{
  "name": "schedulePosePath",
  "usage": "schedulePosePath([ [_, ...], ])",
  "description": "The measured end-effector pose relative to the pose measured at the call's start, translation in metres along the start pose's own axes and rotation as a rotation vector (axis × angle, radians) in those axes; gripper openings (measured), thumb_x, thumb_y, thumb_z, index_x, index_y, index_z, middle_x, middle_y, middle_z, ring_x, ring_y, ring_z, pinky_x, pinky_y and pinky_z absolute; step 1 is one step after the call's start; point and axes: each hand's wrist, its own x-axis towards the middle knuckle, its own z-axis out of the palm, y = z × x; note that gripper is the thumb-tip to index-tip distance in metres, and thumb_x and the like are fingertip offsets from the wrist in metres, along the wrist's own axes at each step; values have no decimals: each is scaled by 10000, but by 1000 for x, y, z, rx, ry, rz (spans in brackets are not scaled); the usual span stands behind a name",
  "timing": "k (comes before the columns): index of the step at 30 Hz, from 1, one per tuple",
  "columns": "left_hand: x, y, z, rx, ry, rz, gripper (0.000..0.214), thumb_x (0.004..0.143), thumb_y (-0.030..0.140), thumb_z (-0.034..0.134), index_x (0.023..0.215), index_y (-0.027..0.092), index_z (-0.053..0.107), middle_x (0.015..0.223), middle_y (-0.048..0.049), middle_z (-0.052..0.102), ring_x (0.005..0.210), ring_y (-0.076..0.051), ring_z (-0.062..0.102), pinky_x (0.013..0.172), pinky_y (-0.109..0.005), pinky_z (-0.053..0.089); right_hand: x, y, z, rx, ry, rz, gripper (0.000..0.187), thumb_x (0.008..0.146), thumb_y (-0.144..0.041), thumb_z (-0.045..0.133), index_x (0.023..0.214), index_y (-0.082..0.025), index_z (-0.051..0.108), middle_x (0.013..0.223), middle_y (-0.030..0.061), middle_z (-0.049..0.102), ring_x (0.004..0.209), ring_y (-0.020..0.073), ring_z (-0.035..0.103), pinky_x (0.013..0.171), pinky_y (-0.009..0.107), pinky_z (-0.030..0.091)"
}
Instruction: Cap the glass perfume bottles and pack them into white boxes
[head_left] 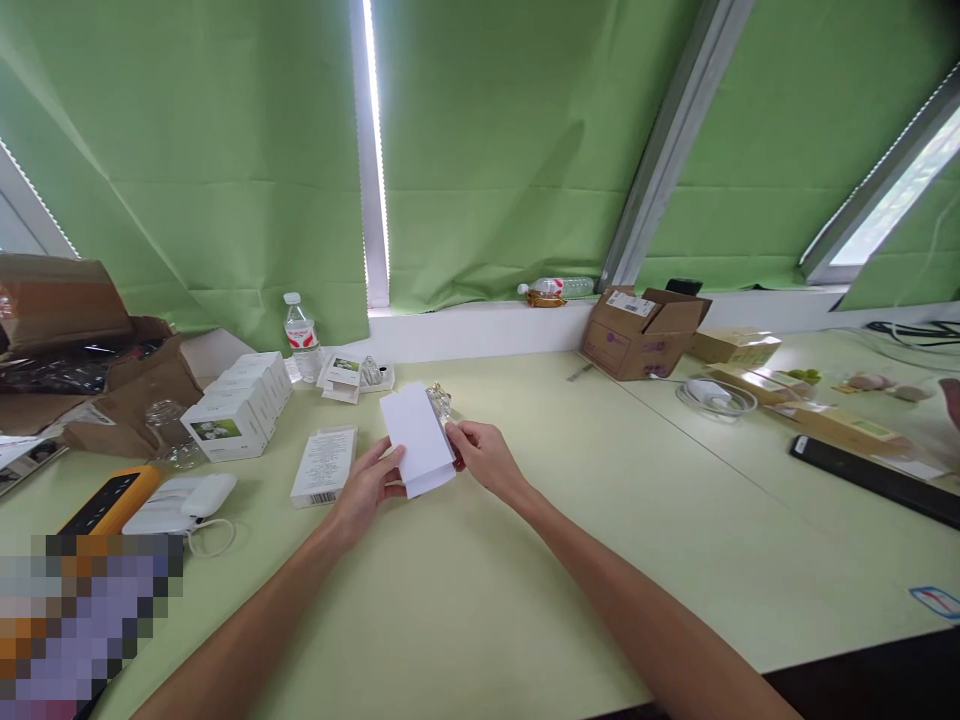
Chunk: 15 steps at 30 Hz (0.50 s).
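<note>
A plain white paper box (417, 432), with a folded edge along its bottom, is held tilted above the table. My left hand (367, 486) grips its lower left side, thumb on the face. My right hand (482, 455) is closed at its right edge; the fingertips are partly hidden behind the box. Just beyond that edge shows a shiny clear object with gold-coloured parts (439, 400), too small to make out. Left of my left hand lies a white box with printed text (325, 465) and a barcode.
White boxes with flower pictures (238, 405) stand in a row at left, by a water bottle (302, 338). An orange-edged device (112, 503) and a white device with a cable (180, 503) lie nearer. An open cardboard box (637, 335) and a black bar (874, 480) are at right.
</note>
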Motion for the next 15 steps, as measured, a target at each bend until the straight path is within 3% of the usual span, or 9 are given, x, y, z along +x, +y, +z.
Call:
schedulePosePath([
  [15,3,-5,-2,-47,8,-16,516,840,471,597,1283,214,545,1204,-124,633,955,-250,652,704,-329,517,-2,-2,1,-21,-70,16,440,880,-526,453,604,-188,513,582,-7,554,502,125,549,517,243,446],
])
